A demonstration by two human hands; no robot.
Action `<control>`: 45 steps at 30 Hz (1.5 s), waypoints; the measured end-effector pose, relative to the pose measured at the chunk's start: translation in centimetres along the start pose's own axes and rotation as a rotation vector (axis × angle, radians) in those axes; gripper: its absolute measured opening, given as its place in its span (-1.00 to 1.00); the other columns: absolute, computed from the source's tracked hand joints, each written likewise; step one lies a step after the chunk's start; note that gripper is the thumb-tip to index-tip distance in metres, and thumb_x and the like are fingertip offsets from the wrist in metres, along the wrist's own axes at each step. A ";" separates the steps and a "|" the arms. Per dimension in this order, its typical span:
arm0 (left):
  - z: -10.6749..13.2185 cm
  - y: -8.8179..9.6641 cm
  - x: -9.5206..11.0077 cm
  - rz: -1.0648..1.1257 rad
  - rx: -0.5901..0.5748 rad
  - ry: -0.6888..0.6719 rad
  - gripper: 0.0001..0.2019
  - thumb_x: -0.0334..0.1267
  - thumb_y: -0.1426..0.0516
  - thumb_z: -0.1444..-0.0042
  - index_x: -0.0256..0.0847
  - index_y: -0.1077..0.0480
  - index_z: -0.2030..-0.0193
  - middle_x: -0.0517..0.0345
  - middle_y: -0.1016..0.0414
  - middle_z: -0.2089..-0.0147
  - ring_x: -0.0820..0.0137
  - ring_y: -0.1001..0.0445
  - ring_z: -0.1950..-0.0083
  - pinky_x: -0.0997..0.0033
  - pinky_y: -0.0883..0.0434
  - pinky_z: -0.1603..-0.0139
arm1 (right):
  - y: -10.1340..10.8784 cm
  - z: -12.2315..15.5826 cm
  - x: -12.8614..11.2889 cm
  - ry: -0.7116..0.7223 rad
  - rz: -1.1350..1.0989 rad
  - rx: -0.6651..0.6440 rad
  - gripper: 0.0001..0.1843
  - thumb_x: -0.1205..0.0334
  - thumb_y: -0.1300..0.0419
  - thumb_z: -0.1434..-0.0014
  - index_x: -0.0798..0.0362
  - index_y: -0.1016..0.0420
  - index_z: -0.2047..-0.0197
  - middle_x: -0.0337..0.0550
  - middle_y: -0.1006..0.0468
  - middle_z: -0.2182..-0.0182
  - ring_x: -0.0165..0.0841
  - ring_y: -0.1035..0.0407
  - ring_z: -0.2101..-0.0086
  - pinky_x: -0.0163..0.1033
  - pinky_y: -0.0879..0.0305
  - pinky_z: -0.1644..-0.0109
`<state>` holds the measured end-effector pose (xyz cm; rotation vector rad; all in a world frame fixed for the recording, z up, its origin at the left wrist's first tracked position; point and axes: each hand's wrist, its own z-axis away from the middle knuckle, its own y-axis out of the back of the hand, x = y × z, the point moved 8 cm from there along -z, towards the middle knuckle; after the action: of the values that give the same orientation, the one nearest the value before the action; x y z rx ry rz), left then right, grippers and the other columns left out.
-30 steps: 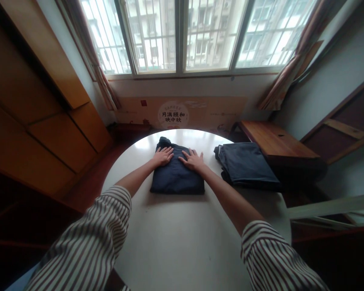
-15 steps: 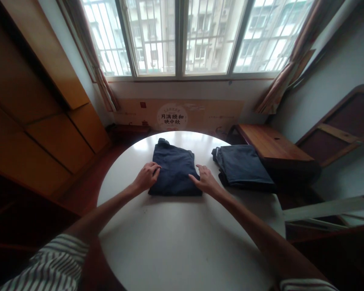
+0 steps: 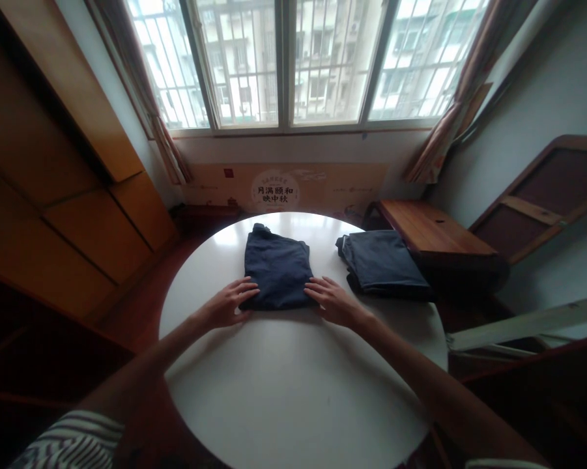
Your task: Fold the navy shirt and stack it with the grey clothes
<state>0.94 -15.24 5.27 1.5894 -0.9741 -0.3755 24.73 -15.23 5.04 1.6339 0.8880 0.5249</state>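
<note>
A folded dark navy garment [image 3: 277, 270], which looks like a pair of trousers, lies on the white round table [image 3: 273, 391]. My left hand [image 3: 227, 303] rests at its near left corner, fingers stretched over the cloth and thumb apart along the near edge. On the opposite side, my right hand [image 3: 335, 303] touches the near right corner with its fingers extended and spread. Neither hand shows cloth pinched in it. To the right lies a stack of folded dark clothes [image 3: 388, 264], apart from both hands.
Behind the table at right stands a low wooden cabinet [image 3: 437, 228]. Wooden cupboards [image 3: 78, 228] line the left side. A pale bar [image 3: 522, 322] runs near the table's right edge. A barred window [image 3: 283, 65] is beyond.
Both hands have come nearer to me along the garment's sides, down to its near corners, and their fingers are straighter. The view has shifted slightly; the stack stays put.
</note>
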 end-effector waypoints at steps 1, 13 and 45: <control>0.1 -0.4 -0.2 0.005 -0.018 0.000 -0.46 -0.34 -0.21 -0.09 -0.14 -0.36 -0.26 -0.10 -0.37 -0.28 0.10 -0.23 -0.38 -0.01 -0.27 -0.36 | -0.3 0.0 0.3 -0.004 0.004 0.001 -0.52 0.46 -0.20 -0.09 0.15 -0.49 -0.11 0.16 -0.49 -0.12 -0.03 -0.29 -0.19 0.16 -0.17 -0.27; 4.9 0.7 4.8 0.228 0.038 -0.038 -0.69 -0.39 -0.05 -0.21 -0.15 -0.43 -0.06 -0.04 -0.57 0.07 0.25 -0.52 0.00 0.20 -0.46 -0.08 | 2.6 5.8 -4.8 0.082 -0.363 0.080 -0.67 0.41 -0.13 -0.14 0.00 -0.50 0.03 -0.02 -0.62 0.10 -0.20 -0.48 -0.02 0.08 -0.18 -0.30; 2.4 1.7 -1.4 0.764 0.615 0.596 -0.59 0.11 -0.13 -0.22 -0.18 -0.43 0.00 0.22 -0.39 0.41 0.46 -0.32 0.44 0.54 -0.20 0.51 | -0.7 2.8 0.8 -0.372 -0.760 0.151 -0.47 -0.20 -0.09 -0.22 0.06 -0.40 0.54 -0.25 -0.36 0.60 -0.38 -0.25 0.53 -0.28 -0.25 0.43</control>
<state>-2.25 -15.73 5.85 1.5591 -1.1759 0.9531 27.14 -16.31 3.60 1.3243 1.1834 -0.3663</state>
